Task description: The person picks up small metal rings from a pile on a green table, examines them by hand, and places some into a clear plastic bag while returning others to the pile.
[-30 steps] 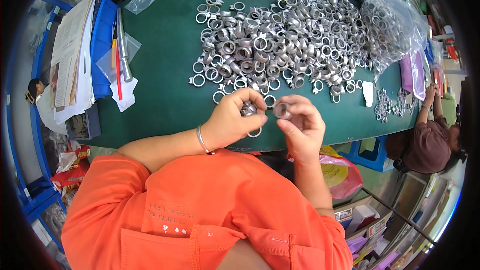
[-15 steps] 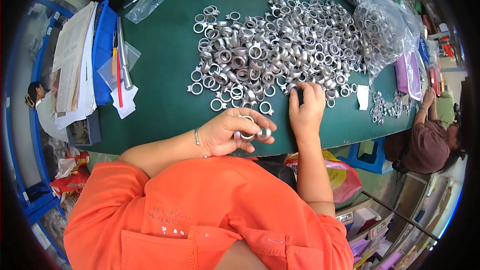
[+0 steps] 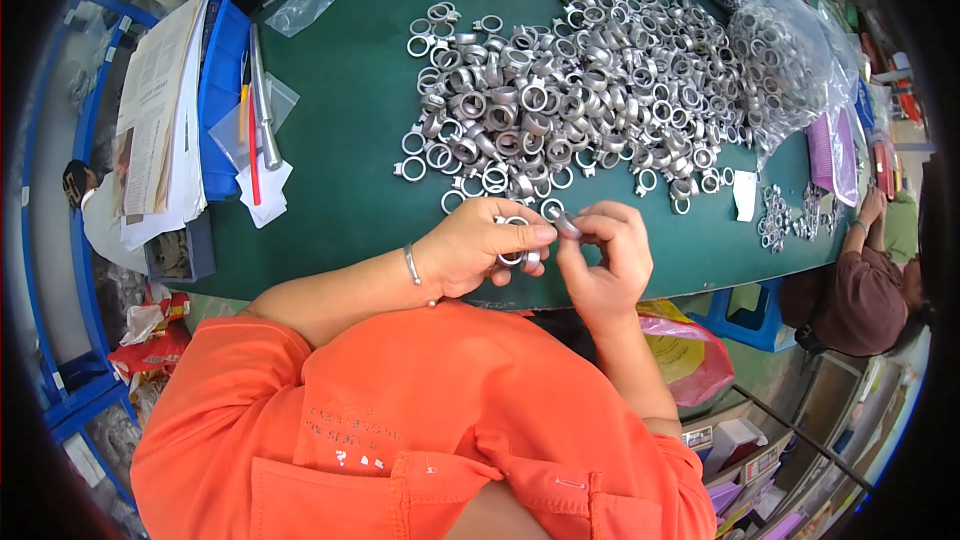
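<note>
Fingers of the right hand [image 3: 610, 265] pinch one metal ring [image 3: 568, 227] right of centre; the left hand [image 3: 470, 248] cups several more rings [image 3: 532, 259]. Upper middle, a big heap [image 3: 570, 100] lies unpicked on the green table [image 3: 335, 140].

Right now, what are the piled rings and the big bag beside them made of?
The rings look like satin metal, though which I can't tell: they're silvery grey, softly shiny. The bag seems thin, glossy plastic: see-through, crinkled.
</note>
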Available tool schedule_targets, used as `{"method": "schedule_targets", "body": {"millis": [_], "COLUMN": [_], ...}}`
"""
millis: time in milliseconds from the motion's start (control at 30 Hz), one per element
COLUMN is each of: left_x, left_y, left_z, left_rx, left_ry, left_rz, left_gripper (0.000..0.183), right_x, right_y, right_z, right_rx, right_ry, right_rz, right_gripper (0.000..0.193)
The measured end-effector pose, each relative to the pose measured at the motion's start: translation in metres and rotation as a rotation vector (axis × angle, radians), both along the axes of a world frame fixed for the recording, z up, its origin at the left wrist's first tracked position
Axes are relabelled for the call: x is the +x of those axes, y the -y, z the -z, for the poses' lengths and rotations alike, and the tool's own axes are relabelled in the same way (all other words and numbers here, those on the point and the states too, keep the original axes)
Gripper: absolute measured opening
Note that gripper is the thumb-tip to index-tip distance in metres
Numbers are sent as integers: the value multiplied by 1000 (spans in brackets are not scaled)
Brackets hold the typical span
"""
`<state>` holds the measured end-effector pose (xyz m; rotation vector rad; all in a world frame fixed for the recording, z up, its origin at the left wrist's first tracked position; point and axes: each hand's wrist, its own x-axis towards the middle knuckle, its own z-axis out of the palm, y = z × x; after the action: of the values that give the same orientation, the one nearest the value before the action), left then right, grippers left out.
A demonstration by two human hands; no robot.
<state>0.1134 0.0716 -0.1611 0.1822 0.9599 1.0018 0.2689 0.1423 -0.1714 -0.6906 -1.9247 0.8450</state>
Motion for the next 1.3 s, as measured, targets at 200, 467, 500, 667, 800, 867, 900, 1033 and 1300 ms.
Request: {"method": "schedule_targets", "body": {"millis": [200, 467, 500, 667, 800, 867, 900, 1033, 1300], "left_x": [-1, 2, 0, -1, -1, 1, 2, 1, -3], "left_y": [3, 7, 6, 4, 4, 5, 5, 3, -14], "left_z": [2, -3, -5, -4, 1, 4, 4, 0, -10], "left_rx": [154, 246, 237, 257, 498, 667, 692, 713, 974], "left_ry": [-165, -226, -202, -262, -646, -771, -782, -788, -1013], "left_rz": [-28, -87, -83, -61, -38, -78, -85, -209, -445], "left_gripper": [13, 14, 14, 12, 7, 8, 9, 9, 14], "right_x": [5, 10, 11, 12, 16, 14, 12, 8, -3], "right_y": [-1, 1, 0, 5, 5, 10, 11, 13, 18], "right_z": [-8, -5, -2, 1, 4, 7, 10, 16, 19], "right_rx": [123, 204, 227, 84, -361, -701, -768, -900, -1353], "right_ry": [88, 106, 129, 155, 47, -179, -263, -519, -867], "right_rz": [-146, -196, -188, -195, -331, -377, -378, -434, -579], "right_gripper": [23, 23, 23, 21, 15, 12, 11, 23, 31]}}
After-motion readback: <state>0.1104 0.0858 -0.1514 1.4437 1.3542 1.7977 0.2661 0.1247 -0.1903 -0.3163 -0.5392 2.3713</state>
